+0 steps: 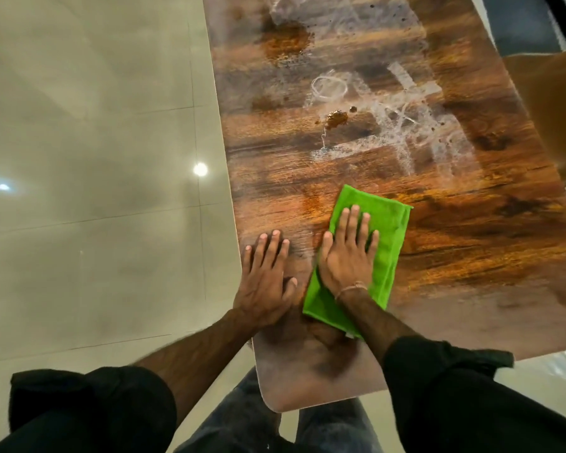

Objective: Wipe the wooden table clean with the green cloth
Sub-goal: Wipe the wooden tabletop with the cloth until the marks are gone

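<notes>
Black sleeves (455, 387) lean over the table's (471, 256) near end: right hand (347, 256) flat, fingers spread, pressing the green cloth (386, 223) down to scrub; left hand (265, 279) spread just beside the cloth, probably bracing; brown stains (335, 118) wait beyond the cloth.

Left hand (264, 282) and right hand (346, 259) lie palm-down side by side, fingers (354, 220) straight, sleeves (445, 384) apparently rolled.

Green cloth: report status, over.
Right hand flat on green cloth. Left hand flat on bare wooden table. Brown blob, white smears ahead, unwiped.
</notes>
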